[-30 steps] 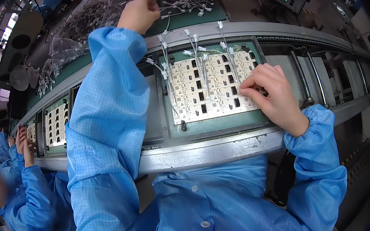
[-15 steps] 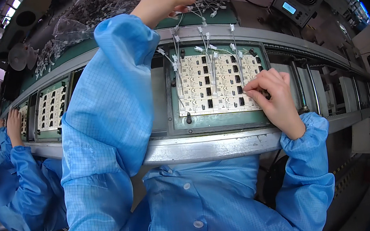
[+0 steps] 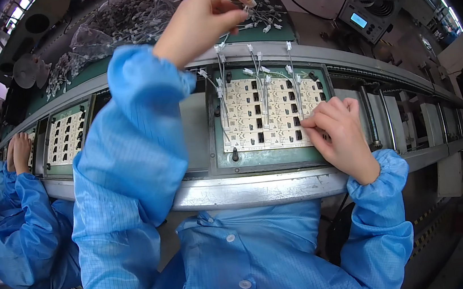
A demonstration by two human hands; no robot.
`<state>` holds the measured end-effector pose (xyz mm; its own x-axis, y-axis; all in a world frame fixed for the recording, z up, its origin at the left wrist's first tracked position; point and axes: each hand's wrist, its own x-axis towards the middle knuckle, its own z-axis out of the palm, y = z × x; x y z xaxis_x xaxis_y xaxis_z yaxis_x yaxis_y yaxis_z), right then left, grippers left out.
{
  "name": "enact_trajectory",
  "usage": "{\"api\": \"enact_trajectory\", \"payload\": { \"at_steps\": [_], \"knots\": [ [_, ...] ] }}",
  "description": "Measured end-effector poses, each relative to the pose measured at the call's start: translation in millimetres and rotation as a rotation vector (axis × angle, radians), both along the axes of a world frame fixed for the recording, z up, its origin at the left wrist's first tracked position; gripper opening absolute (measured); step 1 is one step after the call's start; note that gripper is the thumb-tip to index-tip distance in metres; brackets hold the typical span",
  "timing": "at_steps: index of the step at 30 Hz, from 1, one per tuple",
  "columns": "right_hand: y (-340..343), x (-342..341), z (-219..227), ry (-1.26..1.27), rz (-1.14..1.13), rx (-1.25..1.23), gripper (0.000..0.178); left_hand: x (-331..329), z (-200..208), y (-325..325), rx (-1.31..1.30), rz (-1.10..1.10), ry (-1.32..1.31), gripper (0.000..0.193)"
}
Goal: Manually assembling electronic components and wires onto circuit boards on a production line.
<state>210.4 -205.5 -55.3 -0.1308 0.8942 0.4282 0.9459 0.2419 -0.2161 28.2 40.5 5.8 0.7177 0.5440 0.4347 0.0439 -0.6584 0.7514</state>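
left hand (image 3: 199, 22) half-curled over loose cables (image 3: 267, 17), right hand (image 3: 342, 136) bunched at circuit boards (image 3: 246, 112), either's grip unclear

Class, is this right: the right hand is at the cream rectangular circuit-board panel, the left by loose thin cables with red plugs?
Not quite: the head view shows white plugs on the loose thin cables. The right hand is at the cream rectangular circuit-board panel, the left hand by those cables.

I wear a blue, finely gridded coat (image 3: 277, 242). Pale round buttons (image 3: 244, 284) sit at lower centre. My cuffs (image 3: 386, 170) are gathered.
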Motion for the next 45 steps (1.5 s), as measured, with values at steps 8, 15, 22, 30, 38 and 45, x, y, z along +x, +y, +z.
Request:
{"api": "enact_trajectory", "payload": {
  "at_steps": [8,15,22,30,38,45],
  "knots": [
    [40,27,34,0.023,0.125,-0.243,0.012,-30,-18,-90,0.518,0.151,-0.047,0.021],
    [194,12,15,0.049,0.208,-0.081,0.025,-25,-63,-172,0.756,-0.017,0.167,0.022],
    [256,9,4,-0.225,0.011,-0.097,0.032,-20,-72,-170,0.636,0.0,0.144,0.023],
    [282,13,-5,-0.03,0.142,-0.191,0.023,-19,-77,-168,0.658,0.154,0.197,0.02],
    [281,23,-6,-0.121,0.054,-0.181,0.023,-16,-77,-170,0.656,0.147,0.195,0.019],
    [282,26,-9,-0.175,0.139,-0.047,0.018,-19,-72,-166,0.636,0.179,0.187,0.017]
  ]
}}
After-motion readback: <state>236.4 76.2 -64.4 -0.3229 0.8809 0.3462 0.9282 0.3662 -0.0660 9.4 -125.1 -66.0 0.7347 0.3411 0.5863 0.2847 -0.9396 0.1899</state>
